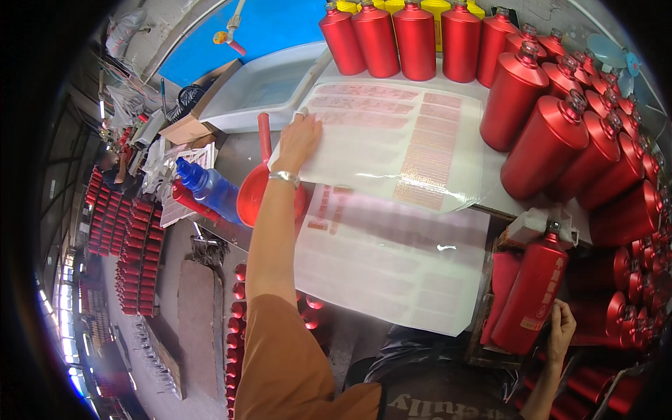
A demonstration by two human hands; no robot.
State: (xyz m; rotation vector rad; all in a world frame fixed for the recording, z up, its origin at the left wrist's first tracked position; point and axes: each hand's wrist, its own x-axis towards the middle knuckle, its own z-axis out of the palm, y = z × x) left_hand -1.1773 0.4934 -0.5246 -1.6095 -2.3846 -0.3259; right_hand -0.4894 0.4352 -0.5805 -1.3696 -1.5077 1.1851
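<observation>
My left hand (297,142) lies flat on the top left part of a glossy label sheet (399,140) with pale red printed strips, spread on the table. A silver band is on that wrist. My right hand (560,332) grips the lower side of a red metal bottle (533,290) with a gold label, held upright at the lower right. A second, mostly bare backing sheet (392,259) lies under and in front of the first sheet.
Several red bottles (546,143) crowd the table's back and right side. A red scoop (259,185) and a blue spray bottle (210,187) sit to the left, by a white tray (269,84). More red bottles (136,255) stand on the floor at left.
</observation>
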